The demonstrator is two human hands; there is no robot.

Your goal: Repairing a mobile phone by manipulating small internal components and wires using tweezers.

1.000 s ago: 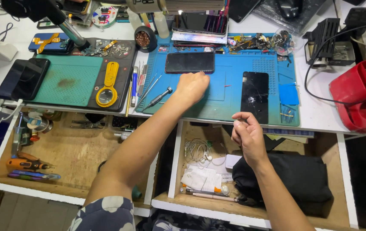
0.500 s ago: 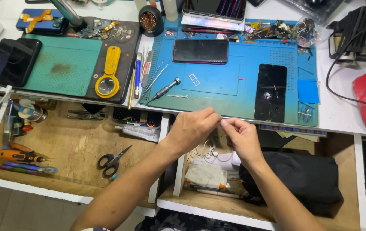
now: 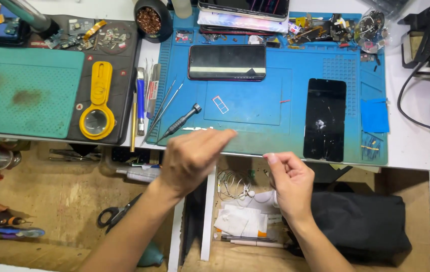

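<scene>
Far left, at 9 o'clock: green mat (image 3: pixel 28 93) on the bench, with a yellow magnifier (image 3: pixel 97 103) lying at its right edge on a black tray. Down at 8 o'clock in the open left drawer (image 3: pixel 49 201): scissors (image 3: pixel 116 214), handles toward the left.

Just right of the magnifier, a row of tweezers and a blue-handled tool (image 3: pixel 140 98), all lined up 12-to-6. Then the blue mat (image 3: pixel 270 131), with a small screwdriver (image 3: pixel 179 122) slanting from 1 toward 7 near its lower left corner.

Left hand (image 3: pixel 192 158) over the mat's front edge at about 6 o'clock, fingers curled in, index tip poking toward 2 o'clock. Looks pinched on something tiny, can't tell what, too small and blurry. Right hand (image 3: pixel 290 184) just to the right, near but not touching the left one, thumb and index pinched together at 11 o'clock, also on something too small to make out.

Above the hands at 12: a dark phone (image 3: pixel 227 62) lying flat, with a little SIM tray (image 3: pixel 220 104) just below it. Further right at 2 o'clock: a black cracked screen panel (image 3: pixel 324 120), upright on the mat. Down at 4 o'clock, black cloth bag (image 3: pixel 361 226) in the right drawer, white earphones (image 3: pixel 235 184) beside it under the right hand.
</scene>
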